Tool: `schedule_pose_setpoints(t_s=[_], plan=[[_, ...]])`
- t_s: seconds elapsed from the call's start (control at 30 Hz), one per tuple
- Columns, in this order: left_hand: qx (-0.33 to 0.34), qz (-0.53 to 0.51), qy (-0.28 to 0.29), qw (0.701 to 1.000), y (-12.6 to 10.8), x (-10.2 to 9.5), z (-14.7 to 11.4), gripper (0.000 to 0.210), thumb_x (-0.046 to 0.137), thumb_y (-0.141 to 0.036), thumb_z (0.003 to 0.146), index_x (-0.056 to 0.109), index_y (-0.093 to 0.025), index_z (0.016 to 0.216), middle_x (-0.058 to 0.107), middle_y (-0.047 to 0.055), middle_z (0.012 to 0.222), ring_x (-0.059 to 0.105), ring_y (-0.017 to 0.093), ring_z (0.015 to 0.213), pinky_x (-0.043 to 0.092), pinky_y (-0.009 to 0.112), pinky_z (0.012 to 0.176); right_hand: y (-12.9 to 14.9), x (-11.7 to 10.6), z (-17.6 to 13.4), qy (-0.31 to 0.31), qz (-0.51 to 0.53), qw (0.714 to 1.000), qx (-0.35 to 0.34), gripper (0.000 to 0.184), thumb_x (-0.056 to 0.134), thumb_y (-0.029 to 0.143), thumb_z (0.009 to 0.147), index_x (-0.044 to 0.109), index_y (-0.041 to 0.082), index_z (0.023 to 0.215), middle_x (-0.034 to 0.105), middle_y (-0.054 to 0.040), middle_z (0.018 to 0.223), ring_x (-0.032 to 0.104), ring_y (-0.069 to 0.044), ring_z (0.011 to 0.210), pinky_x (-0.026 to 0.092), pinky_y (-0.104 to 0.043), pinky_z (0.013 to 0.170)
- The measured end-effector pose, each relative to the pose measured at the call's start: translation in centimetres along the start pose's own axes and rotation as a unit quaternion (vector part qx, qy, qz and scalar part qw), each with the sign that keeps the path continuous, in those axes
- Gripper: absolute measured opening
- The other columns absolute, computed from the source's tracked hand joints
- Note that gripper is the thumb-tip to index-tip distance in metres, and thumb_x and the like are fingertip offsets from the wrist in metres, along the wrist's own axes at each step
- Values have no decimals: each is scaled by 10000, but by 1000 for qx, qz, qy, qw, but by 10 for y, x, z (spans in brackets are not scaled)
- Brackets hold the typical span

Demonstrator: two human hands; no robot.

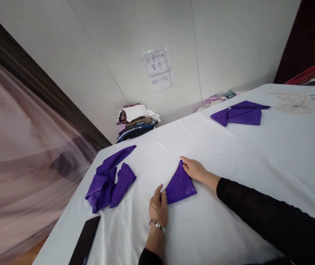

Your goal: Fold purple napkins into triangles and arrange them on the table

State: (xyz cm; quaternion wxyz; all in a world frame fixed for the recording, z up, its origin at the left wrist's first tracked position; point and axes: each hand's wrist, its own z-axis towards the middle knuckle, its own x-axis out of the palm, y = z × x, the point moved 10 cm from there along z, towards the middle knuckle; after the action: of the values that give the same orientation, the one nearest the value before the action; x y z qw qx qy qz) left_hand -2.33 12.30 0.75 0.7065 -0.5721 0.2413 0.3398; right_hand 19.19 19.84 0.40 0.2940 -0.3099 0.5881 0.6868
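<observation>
A folded purple cloth napkin (181, 186) lies on the white-covered table in front of me, roughly triangular with a straight lower edge. My right hand (194, 169) pinches its top corner between thumb and fingers. At the lower left corner, my left hand (158, 208) has its thumb and fingers closed on the edge; part of that corner is hidden behind the thumb. To the left is a crumpled heap of purple napkins (102, 189). Farther off on the right are folded purple napkins (244, 114), overlapping one another.
A dark flat tablet-like object (85, 241) lies at the table's left front. Beyond the far edge stand a stack of folded clothes (137, 121) and more fabric (211, 102). Paper signs (157, 62) hang on the wall. A sheer pink curtain (22, 154) borders the left side.
</observation>
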Motion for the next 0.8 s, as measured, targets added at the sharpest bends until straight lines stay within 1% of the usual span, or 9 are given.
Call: schedule_pose_setpoints(t_s=[0.1,0.27,0.37,0.43,0.53,0.63,0.7,0.8], plan=[[22,18,-1,1000,-1,1,0,412,367,-412,858,559,-160,1120,628,7,643,585,152,592,439,271,572,3,0,0,-2,-36,999,-13,454,387,236,869,408,211,1322,616,-80,1139,586,-228,969,431,-322,786],[57,48,-7,997,-6,2,1,395,385,-381,857,543,-140,1126,611,-9,590,581,152,561,432,275,580,2,4,2,6,-61,998,-23,459,381,234,867,402,201,1325,589,-75,1191,570,-236,1018,429,-329,815],[67,79,-14,995,-8,1,1,391,391,-375,853,554,-133,1113,615,1,584,586,161,561,429,283,579,0,5,3,4,-67,998,-22,447,403,240,859,418,203,1305,585,-76,1196,563,-237,1023,420,-329,815],[67,97,-25,993,-9,-2,0,375,403,-372,844,569,-153,1099,622,6,591,598,169,578,430,286,587,-1,5,3,0,-69,997,-19,426,419,238,852,440,210,1276,596,-76,1173,571,-230,997,418,-317,791],[64,112,-34,991,-8,-5,-3,350,407,-351,836,580,-183,1089,629,6,597,614,177,610,437,294,615,-2,4,4,-7,-72,997,-15,365,437,228,841,484,228,1203,632,-62,1076,587,-214,923,411,-294,727],[56,125,-40,990,-5,-9,-7,340,412,-337,829,585,-183,1078,648,18,642,621,191,658,443,328,684,-3,3,4,-12,-73,997,-13,289,457,217,832,520,240,1113,647,-36,980,589,-194,857,390,-270,672],[45,119,-42,991,-2,-12,-10,330,434,-336,817,586,-190,1070,659,22,680,622,199,698,441,347,719,-4,2,4,-13,-73,997,-16,245,462,218,834,532,246,1067,648,-20,944,586,-181,837,376,-259,655],[21,82,-32,996,6,-15,-16,299,460,-324,805,586,-206,1050,665,15,709,618,195,736,445,345,722,-5,2,4,-9,-77,997,-18,218,456,226,841,537,251,1042,649,-6,899,582,-171,820,364,-252,645]])
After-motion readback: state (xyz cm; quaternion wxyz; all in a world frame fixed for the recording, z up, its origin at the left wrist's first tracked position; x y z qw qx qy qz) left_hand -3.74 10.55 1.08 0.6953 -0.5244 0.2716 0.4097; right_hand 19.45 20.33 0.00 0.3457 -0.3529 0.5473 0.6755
